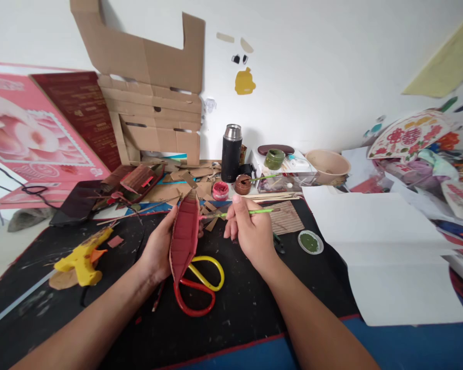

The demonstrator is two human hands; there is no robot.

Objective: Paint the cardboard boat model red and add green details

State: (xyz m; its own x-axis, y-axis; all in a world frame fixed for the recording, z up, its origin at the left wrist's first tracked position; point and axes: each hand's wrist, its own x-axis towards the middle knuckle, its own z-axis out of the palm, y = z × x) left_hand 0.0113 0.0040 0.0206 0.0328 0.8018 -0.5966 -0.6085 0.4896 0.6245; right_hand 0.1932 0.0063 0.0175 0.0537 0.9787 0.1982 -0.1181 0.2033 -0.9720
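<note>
Over the blue table (pixel 416 349) a black mat (pixel 247 313) is laid, seemingly to catch paint. Above it the boat-shaped piece (pixel 184 234) is steadied between the thumb and fingers of the left hand (pixel 162 246), presumably stood on end so that its outer side is offered for painting. It is long and narrow, pointed at both ends, dark red and banded crosswise inside. A slim green brush (pixel 263 210) is pinched narrowly in the right hand (pixel 250 223), likely for fine control. Beyond, a jar of pink-red paint (pixel 220 191) is kept within reach. Whether the bristles (pixel 201 217) meet the piece's edge cannot be told.
</note>
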